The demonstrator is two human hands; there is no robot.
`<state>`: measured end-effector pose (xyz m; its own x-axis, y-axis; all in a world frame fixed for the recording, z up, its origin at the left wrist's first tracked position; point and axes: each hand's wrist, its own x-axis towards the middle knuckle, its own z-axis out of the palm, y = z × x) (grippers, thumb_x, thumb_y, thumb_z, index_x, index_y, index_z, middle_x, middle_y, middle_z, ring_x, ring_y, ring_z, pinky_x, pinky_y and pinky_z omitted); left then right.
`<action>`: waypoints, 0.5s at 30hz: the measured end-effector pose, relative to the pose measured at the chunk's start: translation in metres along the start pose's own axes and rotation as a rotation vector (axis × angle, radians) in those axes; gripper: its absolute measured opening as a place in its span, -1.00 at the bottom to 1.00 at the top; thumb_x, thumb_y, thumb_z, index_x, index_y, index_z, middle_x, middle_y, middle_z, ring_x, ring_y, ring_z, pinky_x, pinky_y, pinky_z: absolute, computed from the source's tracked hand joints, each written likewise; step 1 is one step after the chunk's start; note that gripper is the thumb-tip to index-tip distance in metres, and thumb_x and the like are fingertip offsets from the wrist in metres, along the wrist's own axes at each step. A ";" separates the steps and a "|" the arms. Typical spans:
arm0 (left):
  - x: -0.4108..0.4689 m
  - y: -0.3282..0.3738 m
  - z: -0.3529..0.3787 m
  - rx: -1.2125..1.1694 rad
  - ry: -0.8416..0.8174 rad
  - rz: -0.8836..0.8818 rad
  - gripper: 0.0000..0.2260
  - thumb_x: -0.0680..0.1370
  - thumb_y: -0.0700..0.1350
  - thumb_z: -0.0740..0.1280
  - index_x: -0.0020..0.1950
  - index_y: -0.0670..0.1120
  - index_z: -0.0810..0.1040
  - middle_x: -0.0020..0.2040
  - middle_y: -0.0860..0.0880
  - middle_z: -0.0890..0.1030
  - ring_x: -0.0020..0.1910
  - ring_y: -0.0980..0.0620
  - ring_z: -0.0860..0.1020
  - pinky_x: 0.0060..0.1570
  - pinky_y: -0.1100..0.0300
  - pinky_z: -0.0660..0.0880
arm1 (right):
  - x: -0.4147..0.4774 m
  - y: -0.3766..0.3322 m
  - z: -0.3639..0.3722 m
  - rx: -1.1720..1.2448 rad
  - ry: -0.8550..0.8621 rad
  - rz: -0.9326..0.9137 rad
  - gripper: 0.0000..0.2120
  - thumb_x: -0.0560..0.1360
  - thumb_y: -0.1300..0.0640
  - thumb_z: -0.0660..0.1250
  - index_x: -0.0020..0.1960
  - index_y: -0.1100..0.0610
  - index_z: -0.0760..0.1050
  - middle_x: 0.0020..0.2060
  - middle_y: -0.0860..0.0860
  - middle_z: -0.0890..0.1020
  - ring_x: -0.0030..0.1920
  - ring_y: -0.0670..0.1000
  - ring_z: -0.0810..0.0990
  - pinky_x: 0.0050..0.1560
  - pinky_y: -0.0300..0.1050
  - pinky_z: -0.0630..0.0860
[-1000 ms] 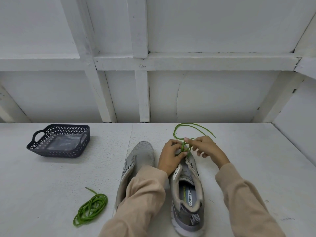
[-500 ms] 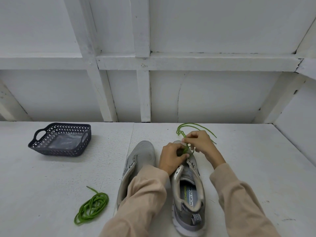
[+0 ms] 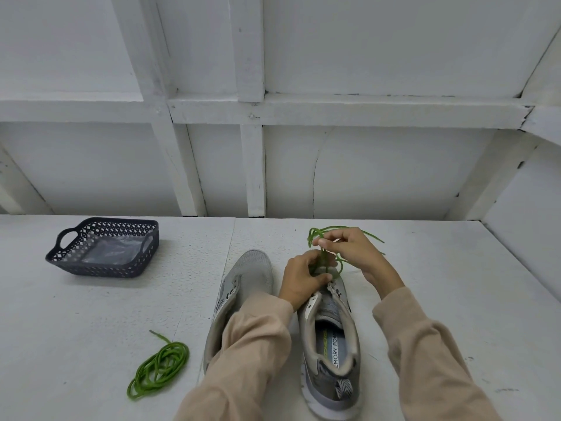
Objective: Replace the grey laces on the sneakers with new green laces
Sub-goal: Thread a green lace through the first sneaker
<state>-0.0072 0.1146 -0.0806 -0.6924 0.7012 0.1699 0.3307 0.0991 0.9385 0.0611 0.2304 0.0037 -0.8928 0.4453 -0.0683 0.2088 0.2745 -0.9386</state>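
Left hand (image 3: 299,279) grips right sneaker (image 3: 331,338) near the front eyelets, likely steadying it, while right hand (image 3: 352,250) pinches green lace (image 3: 310,238) just above, probably drawing slack; spare lace (image 3: 158,369) lies coiled beside unlaced left sneaker (image 3: 252,275).

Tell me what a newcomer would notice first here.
The bright green lace stands out first: the right hand pinches it above the toe of the right sneaker, which the left hand grips. A second green lace lies coiled at front left beside the other sneaker, and a dark basket sits far left.
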 end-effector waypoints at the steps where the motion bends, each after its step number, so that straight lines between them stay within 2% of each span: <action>1: 0.000 -0.001 0.000 -0.011 -0.016 -0.010 -0.71 0.37 -0.31 0.49 0.07 -0.16 0.62 -0.07 0.04 0.70 -0.06 0.13 0.67 0.11 0.17 0.57 | 0.000 0.000 0.000 -0.001 -0.005 0.000 -0.92 0.52 0.22 0.39 -0.07 0.15 0.67 -0.23 -0.08 0.67 -0.28 -0.26 0.54 -0.27 -0.48 0.42; 4: 0.001 -0.003 -0.001 0.043 -0.049 -0.010 -0.78 0.37 -0.21 0.50 0.00 -0.09 0.64 -0.14 0.14 0.68 -0.10 0.21 0.65 0.09 0.16 0.56 | -0.002 -0.003 0.001 -0.018 -0.037 0.005 -0.90 0.53 0.24 0.37 -0.10 0.14 0.67 -0.28 -0.10 0.65 -0.35 -0.28 0.51 -0.33 -0.41 0.39; 7: 0.000 -0.002 -0.001 0.078 -0.065 0.005 -0.77 0.39 -0.24 0.50 0.02 -0.08 0.63 -0.14 0.13 0.67 -0.14 0.30 0.62 0.05 0.30 0.53 | -0.002 -0.009 0.000 -0.014 -0.038 -0.022 -0.86 0.52 0.29 0.36 -0.15 0.15 0.66 -0.26 -0.05 0.67 -0.29 -0.18 0.54 -0.32 -0.29 0.42; 9: 0.000 -0.002 -0.002 0.031 -0.076 0.004 -0.74 0.39 -0.29 0.49 0.05 -0.11 0.62 -0.09 0.04 0.69 -0.10 0.20 0.64 0.06 0.31 0.53 | -0.002 -0.016 -0.003 0.001 -0.033 -0.048 -0.84 0.51 0.31 0.36 -0.17 0.15 0.66 -0.26 -0.03 0.68 -0.27 -0.14 0.53 -0.29 -0.25 0.44; 11: 0.000 -0.003 -0.001 -0.010 -0.074 0.001 -0.73 0.38 -0.32 0.49 0.04 -0.11 0.61 -0.05 -0.03 0.69 -0.05 0.09 0.66 0.10 0.23 0.55 | -0.002 -0.024 -0.005 0.028 -0.034 -0.069 -0.82 0.51 0.31 0.36 -0.20 0.13 0.65 -0.24 -0.01 0.69 -0.28 -0.14 0.53 -0.30 -0.27 0.44; 15: 0.001 -0.004 -0.001 -0.022 -0.076 -0.008 -0.70 0.37 -0.34 0.49 0.02 -0.05 0.59 -0.05 -0.01 0.67 -0.02 0.03 0.65 0.12 0.13 0.56 | -0.003 -0.045 -0.007 0.149 -0.035 -0.095 -0.81 0.52 0.35 0.34 -0.20 0.17 0.63 -0.27 0.01 0.68 -0.31 -0.16 0.58 -0.29 -0.30 0.48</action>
<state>-0.0098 0.1139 -0.0843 -0.6438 0.7522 0.1401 0.3110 0.0900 0.9461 0.0573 0.2228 0.0485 -0.9194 0.3930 0.0141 0.0635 0.1837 -0.9809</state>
